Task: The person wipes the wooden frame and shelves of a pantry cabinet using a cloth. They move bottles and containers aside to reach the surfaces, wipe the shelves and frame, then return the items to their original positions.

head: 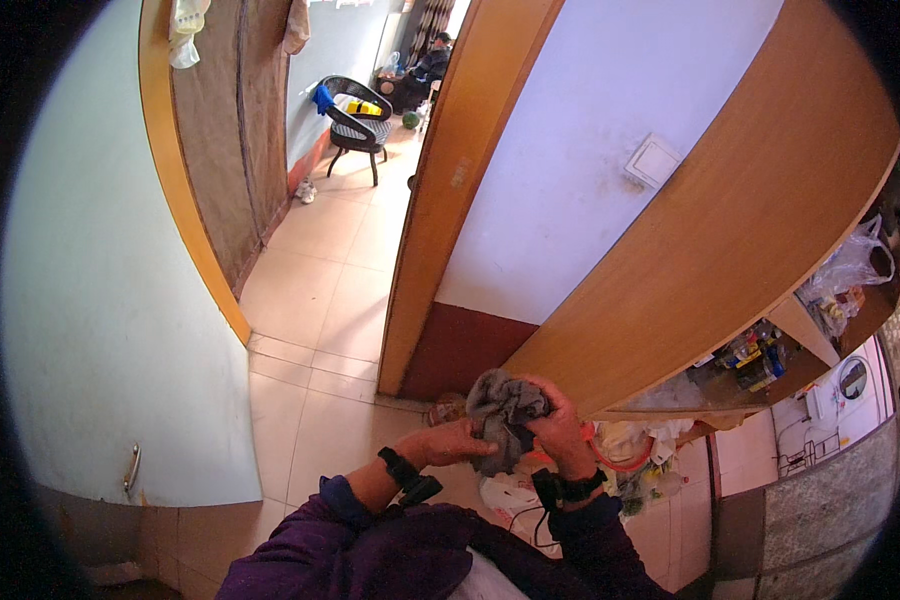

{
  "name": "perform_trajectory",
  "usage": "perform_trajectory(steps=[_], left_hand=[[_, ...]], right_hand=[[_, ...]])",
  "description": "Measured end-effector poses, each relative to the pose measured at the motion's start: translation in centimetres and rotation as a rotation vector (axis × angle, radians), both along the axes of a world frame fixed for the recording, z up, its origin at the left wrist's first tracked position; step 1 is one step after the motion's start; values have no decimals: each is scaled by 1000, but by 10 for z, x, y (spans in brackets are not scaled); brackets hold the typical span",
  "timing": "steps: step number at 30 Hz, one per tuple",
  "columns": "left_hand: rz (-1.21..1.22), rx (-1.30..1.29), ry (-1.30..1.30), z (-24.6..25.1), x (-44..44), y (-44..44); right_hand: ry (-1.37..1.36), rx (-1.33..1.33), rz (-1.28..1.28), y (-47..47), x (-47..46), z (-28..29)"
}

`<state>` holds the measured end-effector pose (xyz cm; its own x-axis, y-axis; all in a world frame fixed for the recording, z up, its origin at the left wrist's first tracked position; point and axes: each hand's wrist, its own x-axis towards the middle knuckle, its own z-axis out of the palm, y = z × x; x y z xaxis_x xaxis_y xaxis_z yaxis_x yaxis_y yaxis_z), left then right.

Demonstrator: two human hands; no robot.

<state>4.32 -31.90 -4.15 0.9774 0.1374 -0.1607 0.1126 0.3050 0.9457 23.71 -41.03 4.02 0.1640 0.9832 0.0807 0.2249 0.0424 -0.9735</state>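
A crumpled dark grey cloth (504, 409) is bunched between my two hands, just in front of my body. My left hand (454, 442) grips its lower left side, with the thumb laid across the fabric. On the right, my right hand (559, 424) clasps the cloth's upper and right side, its fingertips partly hidden behind the folds. Both wrists carry black straps with small devices, and a dark cable hangs by the right one.
A wooden door frame (450, 187) opens onto a tiled hallway with a black armchair (356, 124) and a seated person (431, 64). At right stand wooden shelves (795, 360) with jars and plastic bags. Bags and a red-rimmed container (621, 466) sit on the floor.
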Motion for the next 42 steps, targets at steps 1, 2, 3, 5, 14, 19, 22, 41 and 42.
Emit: perform_trajectory(steps=[1, 2, 3, 5, 14, 19, 22, 41, 42], left_hand=[[38, 3, -2, -1, 0, -2], [77, 6, -4, -4, 0, -3], [106, -6, -81, -8, 0, -6], [205, 12, -5, -19, 1, -2], [566, -251, -57, -45, -13, 19], [694, -279, -47, -43, -8, 16], [694, -127, -85, -37, -3, 13], [592, 702, -113, -33, 29, 9], [600, 701, -95, -35, 28, 9]], right_hand=[[-20, -4, -31, 0, 0, -2], [-14, 24, -20, 1, 1, -3], [-19, 34, -22, 1, 1, -4], [-69, 65, -41, 1, 2, -5], [-678, 154, 31, -5, 5, -30], [-741, 37, 217, -9, -4, -46], [-751, -3, 159, -11, -7, -53], [338, -201, -234, -8, -1, -91], [396, -197, -228, -7, -1, -94]])
